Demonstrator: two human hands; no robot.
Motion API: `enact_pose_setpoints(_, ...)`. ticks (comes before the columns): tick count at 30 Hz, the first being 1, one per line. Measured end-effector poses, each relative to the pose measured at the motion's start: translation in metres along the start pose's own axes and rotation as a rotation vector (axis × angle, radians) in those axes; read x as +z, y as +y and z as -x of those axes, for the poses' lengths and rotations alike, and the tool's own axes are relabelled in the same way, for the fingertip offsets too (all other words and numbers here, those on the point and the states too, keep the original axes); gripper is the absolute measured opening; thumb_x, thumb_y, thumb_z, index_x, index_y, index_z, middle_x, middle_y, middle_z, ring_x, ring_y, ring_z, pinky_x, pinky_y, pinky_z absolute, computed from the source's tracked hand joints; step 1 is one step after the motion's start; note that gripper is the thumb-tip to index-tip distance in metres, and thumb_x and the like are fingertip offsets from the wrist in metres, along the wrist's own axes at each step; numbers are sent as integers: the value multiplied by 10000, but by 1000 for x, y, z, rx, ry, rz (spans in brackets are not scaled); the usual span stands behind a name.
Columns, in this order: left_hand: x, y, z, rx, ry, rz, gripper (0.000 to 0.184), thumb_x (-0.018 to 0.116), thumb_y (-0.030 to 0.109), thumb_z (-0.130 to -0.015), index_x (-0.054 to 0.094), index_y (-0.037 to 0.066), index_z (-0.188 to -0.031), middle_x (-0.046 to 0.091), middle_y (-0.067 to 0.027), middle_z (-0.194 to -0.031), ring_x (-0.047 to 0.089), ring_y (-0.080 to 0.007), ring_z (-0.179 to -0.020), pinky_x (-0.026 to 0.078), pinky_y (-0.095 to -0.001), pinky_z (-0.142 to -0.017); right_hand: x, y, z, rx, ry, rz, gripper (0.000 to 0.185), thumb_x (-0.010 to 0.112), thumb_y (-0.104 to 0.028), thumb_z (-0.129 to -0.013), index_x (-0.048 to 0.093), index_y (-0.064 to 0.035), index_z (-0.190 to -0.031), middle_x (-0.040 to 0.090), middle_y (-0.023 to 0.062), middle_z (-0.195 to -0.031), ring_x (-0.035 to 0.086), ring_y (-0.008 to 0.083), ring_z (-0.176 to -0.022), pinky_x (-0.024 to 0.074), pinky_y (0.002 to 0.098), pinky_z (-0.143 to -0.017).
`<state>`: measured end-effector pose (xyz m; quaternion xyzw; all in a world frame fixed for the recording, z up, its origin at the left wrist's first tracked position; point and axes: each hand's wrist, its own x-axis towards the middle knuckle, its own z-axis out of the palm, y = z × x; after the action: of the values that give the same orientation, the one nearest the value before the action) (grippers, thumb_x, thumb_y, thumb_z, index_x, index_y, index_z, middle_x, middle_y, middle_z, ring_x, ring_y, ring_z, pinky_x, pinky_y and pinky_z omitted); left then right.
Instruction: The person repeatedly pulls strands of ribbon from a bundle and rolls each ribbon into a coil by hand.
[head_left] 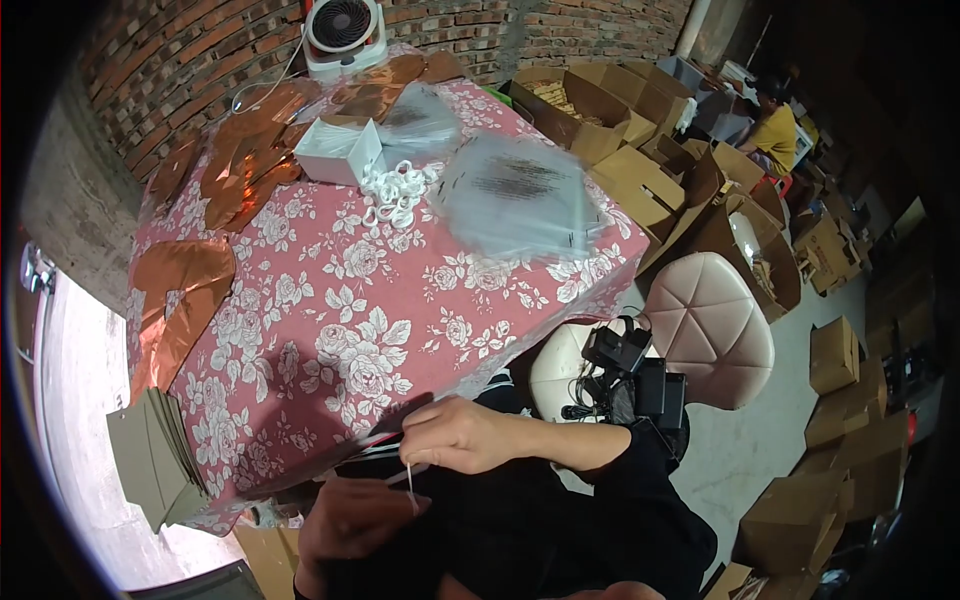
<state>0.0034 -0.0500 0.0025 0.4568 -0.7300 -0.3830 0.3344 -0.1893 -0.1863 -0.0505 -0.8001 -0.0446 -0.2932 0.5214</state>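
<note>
My right hand [455, 435] is closed in a pinch on a thin white strip [410, 488], just off the near edge of the table. Below it, in shadow and slightly blurred, my left hand [355, 515] has its fingers pressed together at the strip's lower end. Pale strips also show to the left of my right fingers, but what they belong to cannot be made out. Farther up the table lie a pile of small white loops [395, 192], a white open box [338, 152] and a stack of clear printed plastic bags [520, 195].
A pink floral cloth [300, 290] covers the table. Copper foil pieces [185, 290] and a fan heater [343, 35] lie along its far and left sides. Black power adapters [650, 385] rest on a chair [710, 330]. Cardboard boxes [640, 190] and a person in yellow [775, 135] are at right.
</note>
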Motion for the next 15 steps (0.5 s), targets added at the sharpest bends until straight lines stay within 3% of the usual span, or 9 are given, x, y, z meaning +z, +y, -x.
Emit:
enact_pose_setpoints(3,4,-3,1,214,144,204,211,675,6,-724,724,28,-929,695,-92,-779,648,-253,-649,487,-325,-586,13,-1,2,-35,-213,-56,215,510,-104,-957,495,-7,-766,481,137,-717,520,323,-669,432,407,-607)
enact_pose_setpoints(5,3,-2,3,-129,385,-61,220,675,12,-733,727,26,-946,708,-111,-815,671,-251,-686,507,-315,-615,16,-5,1,-179,-168,-150,185,494,-101,-972,556,1,-830,561,138,-790,545,319,-695,448,394,-619)
enact_pose_setpoints(6,2,-1,2,-130,383,-62,220,675,12,-733,727,26,-946,708,-111,-815,671,-251,-686,507,-315,-615,9,-10,-2,-206,-146,-205,181,498,-103,-975,579,8,-857,588,138,-821,553,317,-703,454,391,-624)
enact_pose_setpoints(8,0,0,0,-75,81,-143,248,672,12,-729,722,13,-972,714,-115,-842,679,-252,-703,509,-308,-625,-4,-8,0,-116,-70,-211,180,509,-104,-979,606,16,-887,624,130,-876,567,309,-718,464,391,-636)
enact_pose_setpoints(9,-1,0,1,-76,83,-145,248,672,12,-729,722,13,-972,714,-115,-842,679,-252,-703,509,-308,-625,-7,-7,-1,-40,-57,-139,154,548,-99,-958,610,11,-870,596,123,-814,567,300,-711,459,395,-630)
enact_pose_setpoints(11,-2,0,2,79,-95,147,264,678,19,-723,711,13,-985,715,-110,-868,677,-267,-718,512,-321,-643,5,2,3,-36,-44,-71,152,546,-96,-954,604,8,-860,576,121,-789,565,300,-710,453,396,-625)
enact_pose_setpoints(12,-2,2,2,78,-94,147,264,678,19,-723,711,13,-985,715,-110,-868,677,-267,-718,512,-321,-643,11,6,5,-29,-28,-5,150,544,-94,-950,598,6,-851,557,119,-764,563,300,-709,448,396,-620)
enact_pose_setpoints(14,0,5,3,34,228,251,265,661,7,-744,695,11,-1006,711,-114,-913,678,-282,-758,512,-321,-664,19,8,9,-54,-182,-33,186,502,-98,-961,553,2,-813,542,127,-758,556,312,-706,447,405,-617)
enact_pose_setpoints(15,1,5,2,31,228,250,265,661,7,-744,695,11,-1006,711,-114,-913,678,-282,-758,512,-321,-664,19,4,7,-84,-170,-77,176,511,-99,-962,566,1,-828,554,127,-765,555,309,-703,448,402,-616)
